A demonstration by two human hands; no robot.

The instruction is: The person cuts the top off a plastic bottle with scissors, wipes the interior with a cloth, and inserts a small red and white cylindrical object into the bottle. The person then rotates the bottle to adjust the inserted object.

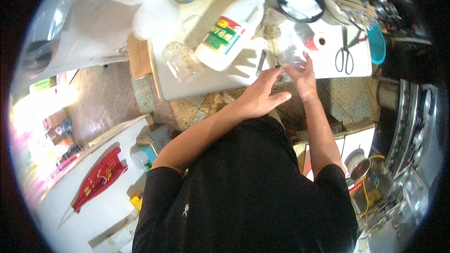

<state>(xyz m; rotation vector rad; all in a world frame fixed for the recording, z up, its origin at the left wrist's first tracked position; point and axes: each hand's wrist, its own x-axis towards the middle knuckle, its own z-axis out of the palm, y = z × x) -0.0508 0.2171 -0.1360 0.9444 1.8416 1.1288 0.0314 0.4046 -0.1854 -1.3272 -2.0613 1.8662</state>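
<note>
A clear plastic bottle lies on the white table, its near end between the thumb and fingers of my right hand. My left hand reaches in from the other side, its thumb spread wide from its fingers. Its fingertips come close to the bottle's near end; whether they touch it I cannot tell. Just left of them lies a dark, narrow strip-like tool. A large white plastic jug with a green cap and a red and green label rests on its side farther left.
Right of the bottle are a red and white roll and black-handled scissors. Behind stand a black bowl with white material and a container of sticks. A clear plastic piece and round white lid lie left.
</note>
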